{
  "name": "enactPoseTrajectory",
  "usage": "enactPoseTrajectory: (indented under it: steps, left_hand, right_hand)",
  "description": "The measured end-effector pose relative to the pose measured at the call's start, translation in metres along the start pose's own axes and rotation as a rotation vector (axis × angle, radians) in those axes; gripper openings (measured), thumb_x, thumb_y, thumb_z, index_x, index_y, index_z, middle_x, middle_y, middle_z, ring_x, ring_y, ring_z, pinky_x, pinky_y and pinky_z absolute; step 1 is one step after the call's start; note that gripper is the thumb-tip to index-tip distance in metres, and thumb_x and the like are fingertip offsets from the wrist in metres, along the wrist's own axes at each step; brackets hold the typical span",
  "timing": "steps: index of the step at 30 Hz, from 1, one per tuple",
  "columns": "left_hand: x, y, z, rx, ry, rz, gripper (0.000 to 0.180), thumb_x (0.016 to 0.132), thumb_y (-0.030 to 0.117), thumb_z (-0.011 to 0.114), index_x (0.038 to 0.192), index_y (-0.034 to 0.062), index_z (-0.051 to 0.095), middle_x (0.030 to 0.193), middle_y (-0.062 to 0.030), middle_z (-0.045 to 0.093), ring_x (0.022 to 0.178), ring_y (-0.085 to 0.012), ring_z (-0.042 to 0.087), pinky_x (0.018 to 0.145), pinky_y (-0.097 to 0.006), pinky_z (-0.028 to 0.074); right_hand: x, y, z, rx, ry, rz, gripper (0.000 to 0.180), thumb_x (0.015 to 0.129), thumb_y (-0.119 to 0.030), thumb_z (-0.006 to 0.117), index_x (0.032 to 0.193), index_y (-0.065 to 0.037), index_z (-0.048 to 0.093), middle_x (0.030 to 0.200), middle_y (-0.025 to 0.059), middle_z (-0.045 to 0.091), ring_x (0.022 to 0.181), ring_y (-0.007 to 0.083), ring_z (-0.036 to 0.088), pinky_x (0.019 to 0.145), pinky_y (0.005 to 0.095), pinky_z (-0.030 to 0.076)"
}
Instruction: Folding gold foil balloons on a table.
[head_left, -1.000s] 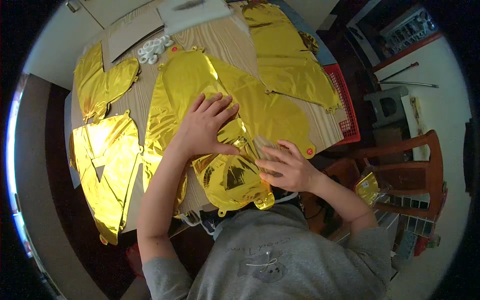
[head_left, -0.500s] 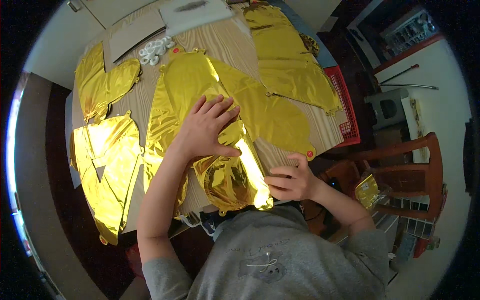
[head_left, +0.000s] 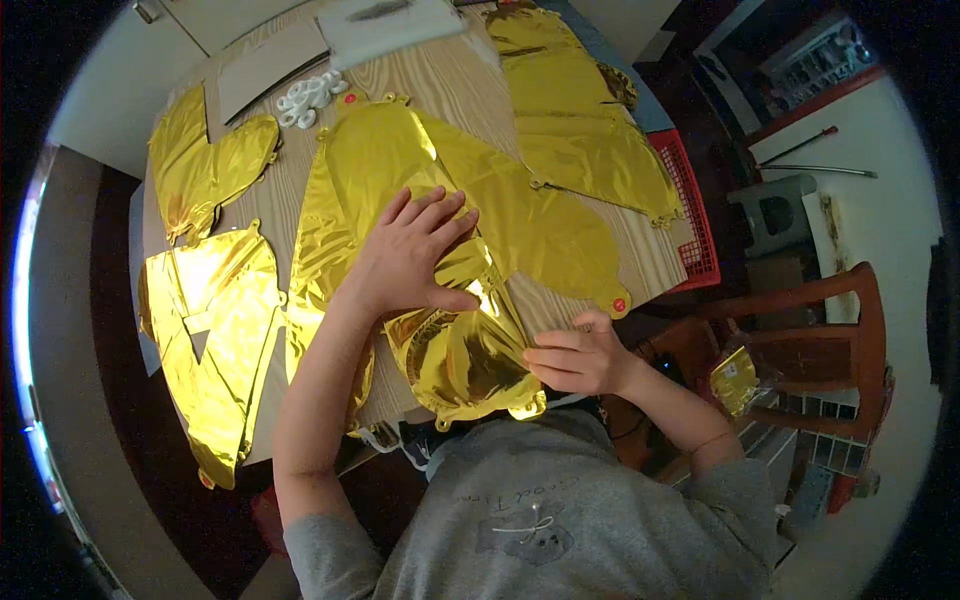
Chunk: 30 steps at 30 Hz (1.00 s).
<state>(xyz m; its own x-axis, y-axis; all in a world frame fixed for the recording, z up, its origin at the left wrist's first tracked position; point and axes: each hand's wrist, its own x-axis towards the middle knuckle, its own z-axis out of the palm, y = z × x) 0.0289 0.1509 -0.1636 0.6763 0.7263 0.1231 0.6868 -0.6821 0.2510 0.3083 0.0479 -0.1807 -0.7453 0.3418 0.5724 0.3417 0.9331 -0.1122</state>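
A flat gold foil balloon [head_left: 378,140] lies in front of me on the table, its near part creased and shiny. My left hand [head_left: 415,250] rests on it palm down, open with the fingers spread. At its right edge, close to my body, my right hand [head_left: 580,358] has bent fingers closed on the foil's rim; the thumb is hidden. Another gold foil balloon [head_left: 570,245] with a red round mark on its tab lies partly beneath, to the right.
More gold foil balloons lie at the left [head_left: 215,300] and far right [head_left: 575,120]. White rings [head_left: 308,98] are heaped at the back, near a cardboard sheet [head_left: 270,65] and a white board [head_left: 390,30]. A red basket [head_left: 690,215] and wooden chair [head_left: 865,350] stand right.
My right hand has shifted slightly left with the foil's edge. The bright fold along that edge has turned and spread into a wider, creased surface. My left hand stays in place.
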Motion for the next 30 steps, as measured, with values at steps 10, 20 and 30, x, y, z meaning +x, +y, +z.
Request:
enactPoseTrajectory:
  steps: [10,20,30]
  left_hand:
    - [0.000,0.000,0.001,-0.003,-0.001,-0.006,0.104,0.057,0.069,0.071,0.140,0.0121,0.043,0.143,-0.0134,0.042,0.136,-0.0327,0.033,0.114,-0.052,0.020]
    - [-0.001,0.001,-0.003,-0.006,-0.008,-0.002,0.105,0.056,0.067,0.072,0.140,0.0118,0.042,0.143,-0.0135,0.042,0.136,-0.0331,0.033,0.114,-0.052,0.020]
    - [-0.001,-0.001,-0.002,-0.014,-0.012,0.006,0.105,0.056,0.068,0.072,0.140,0.0119,0.042,0.143,-0.0132,0.041,0.136,-0.0338,0.033,0.114,-0.052,0.019]
  right_hand:
    - [-0.003,0.000,-0.004,0.055,0.032,-0.060,0.009,0.078,-0.016,0.069,0.084,-0.021,0.064,0.105,-0.0086,0.067,0.099,0.0094,0.060,0.074,0.0310,0.037]
    - [0.018,0.005,-0.017,0.172,-0.096,0.137,0.014,0.081,-0.024,0.069,0.092,-0.015,0.067,0.107,-0.0045,0.067,0.103,0.0147,0.060,0.083,0.0350,0.039]
    - [0.043,0.030,-0.002,0.118,-0.334,0.342,0.051,0.072,-0.041,0.073,0.112,-0.012,0.064,0.121,-0.0025,0.061,0.124,0.0183,0.047,0.094,0.0394,0.036]
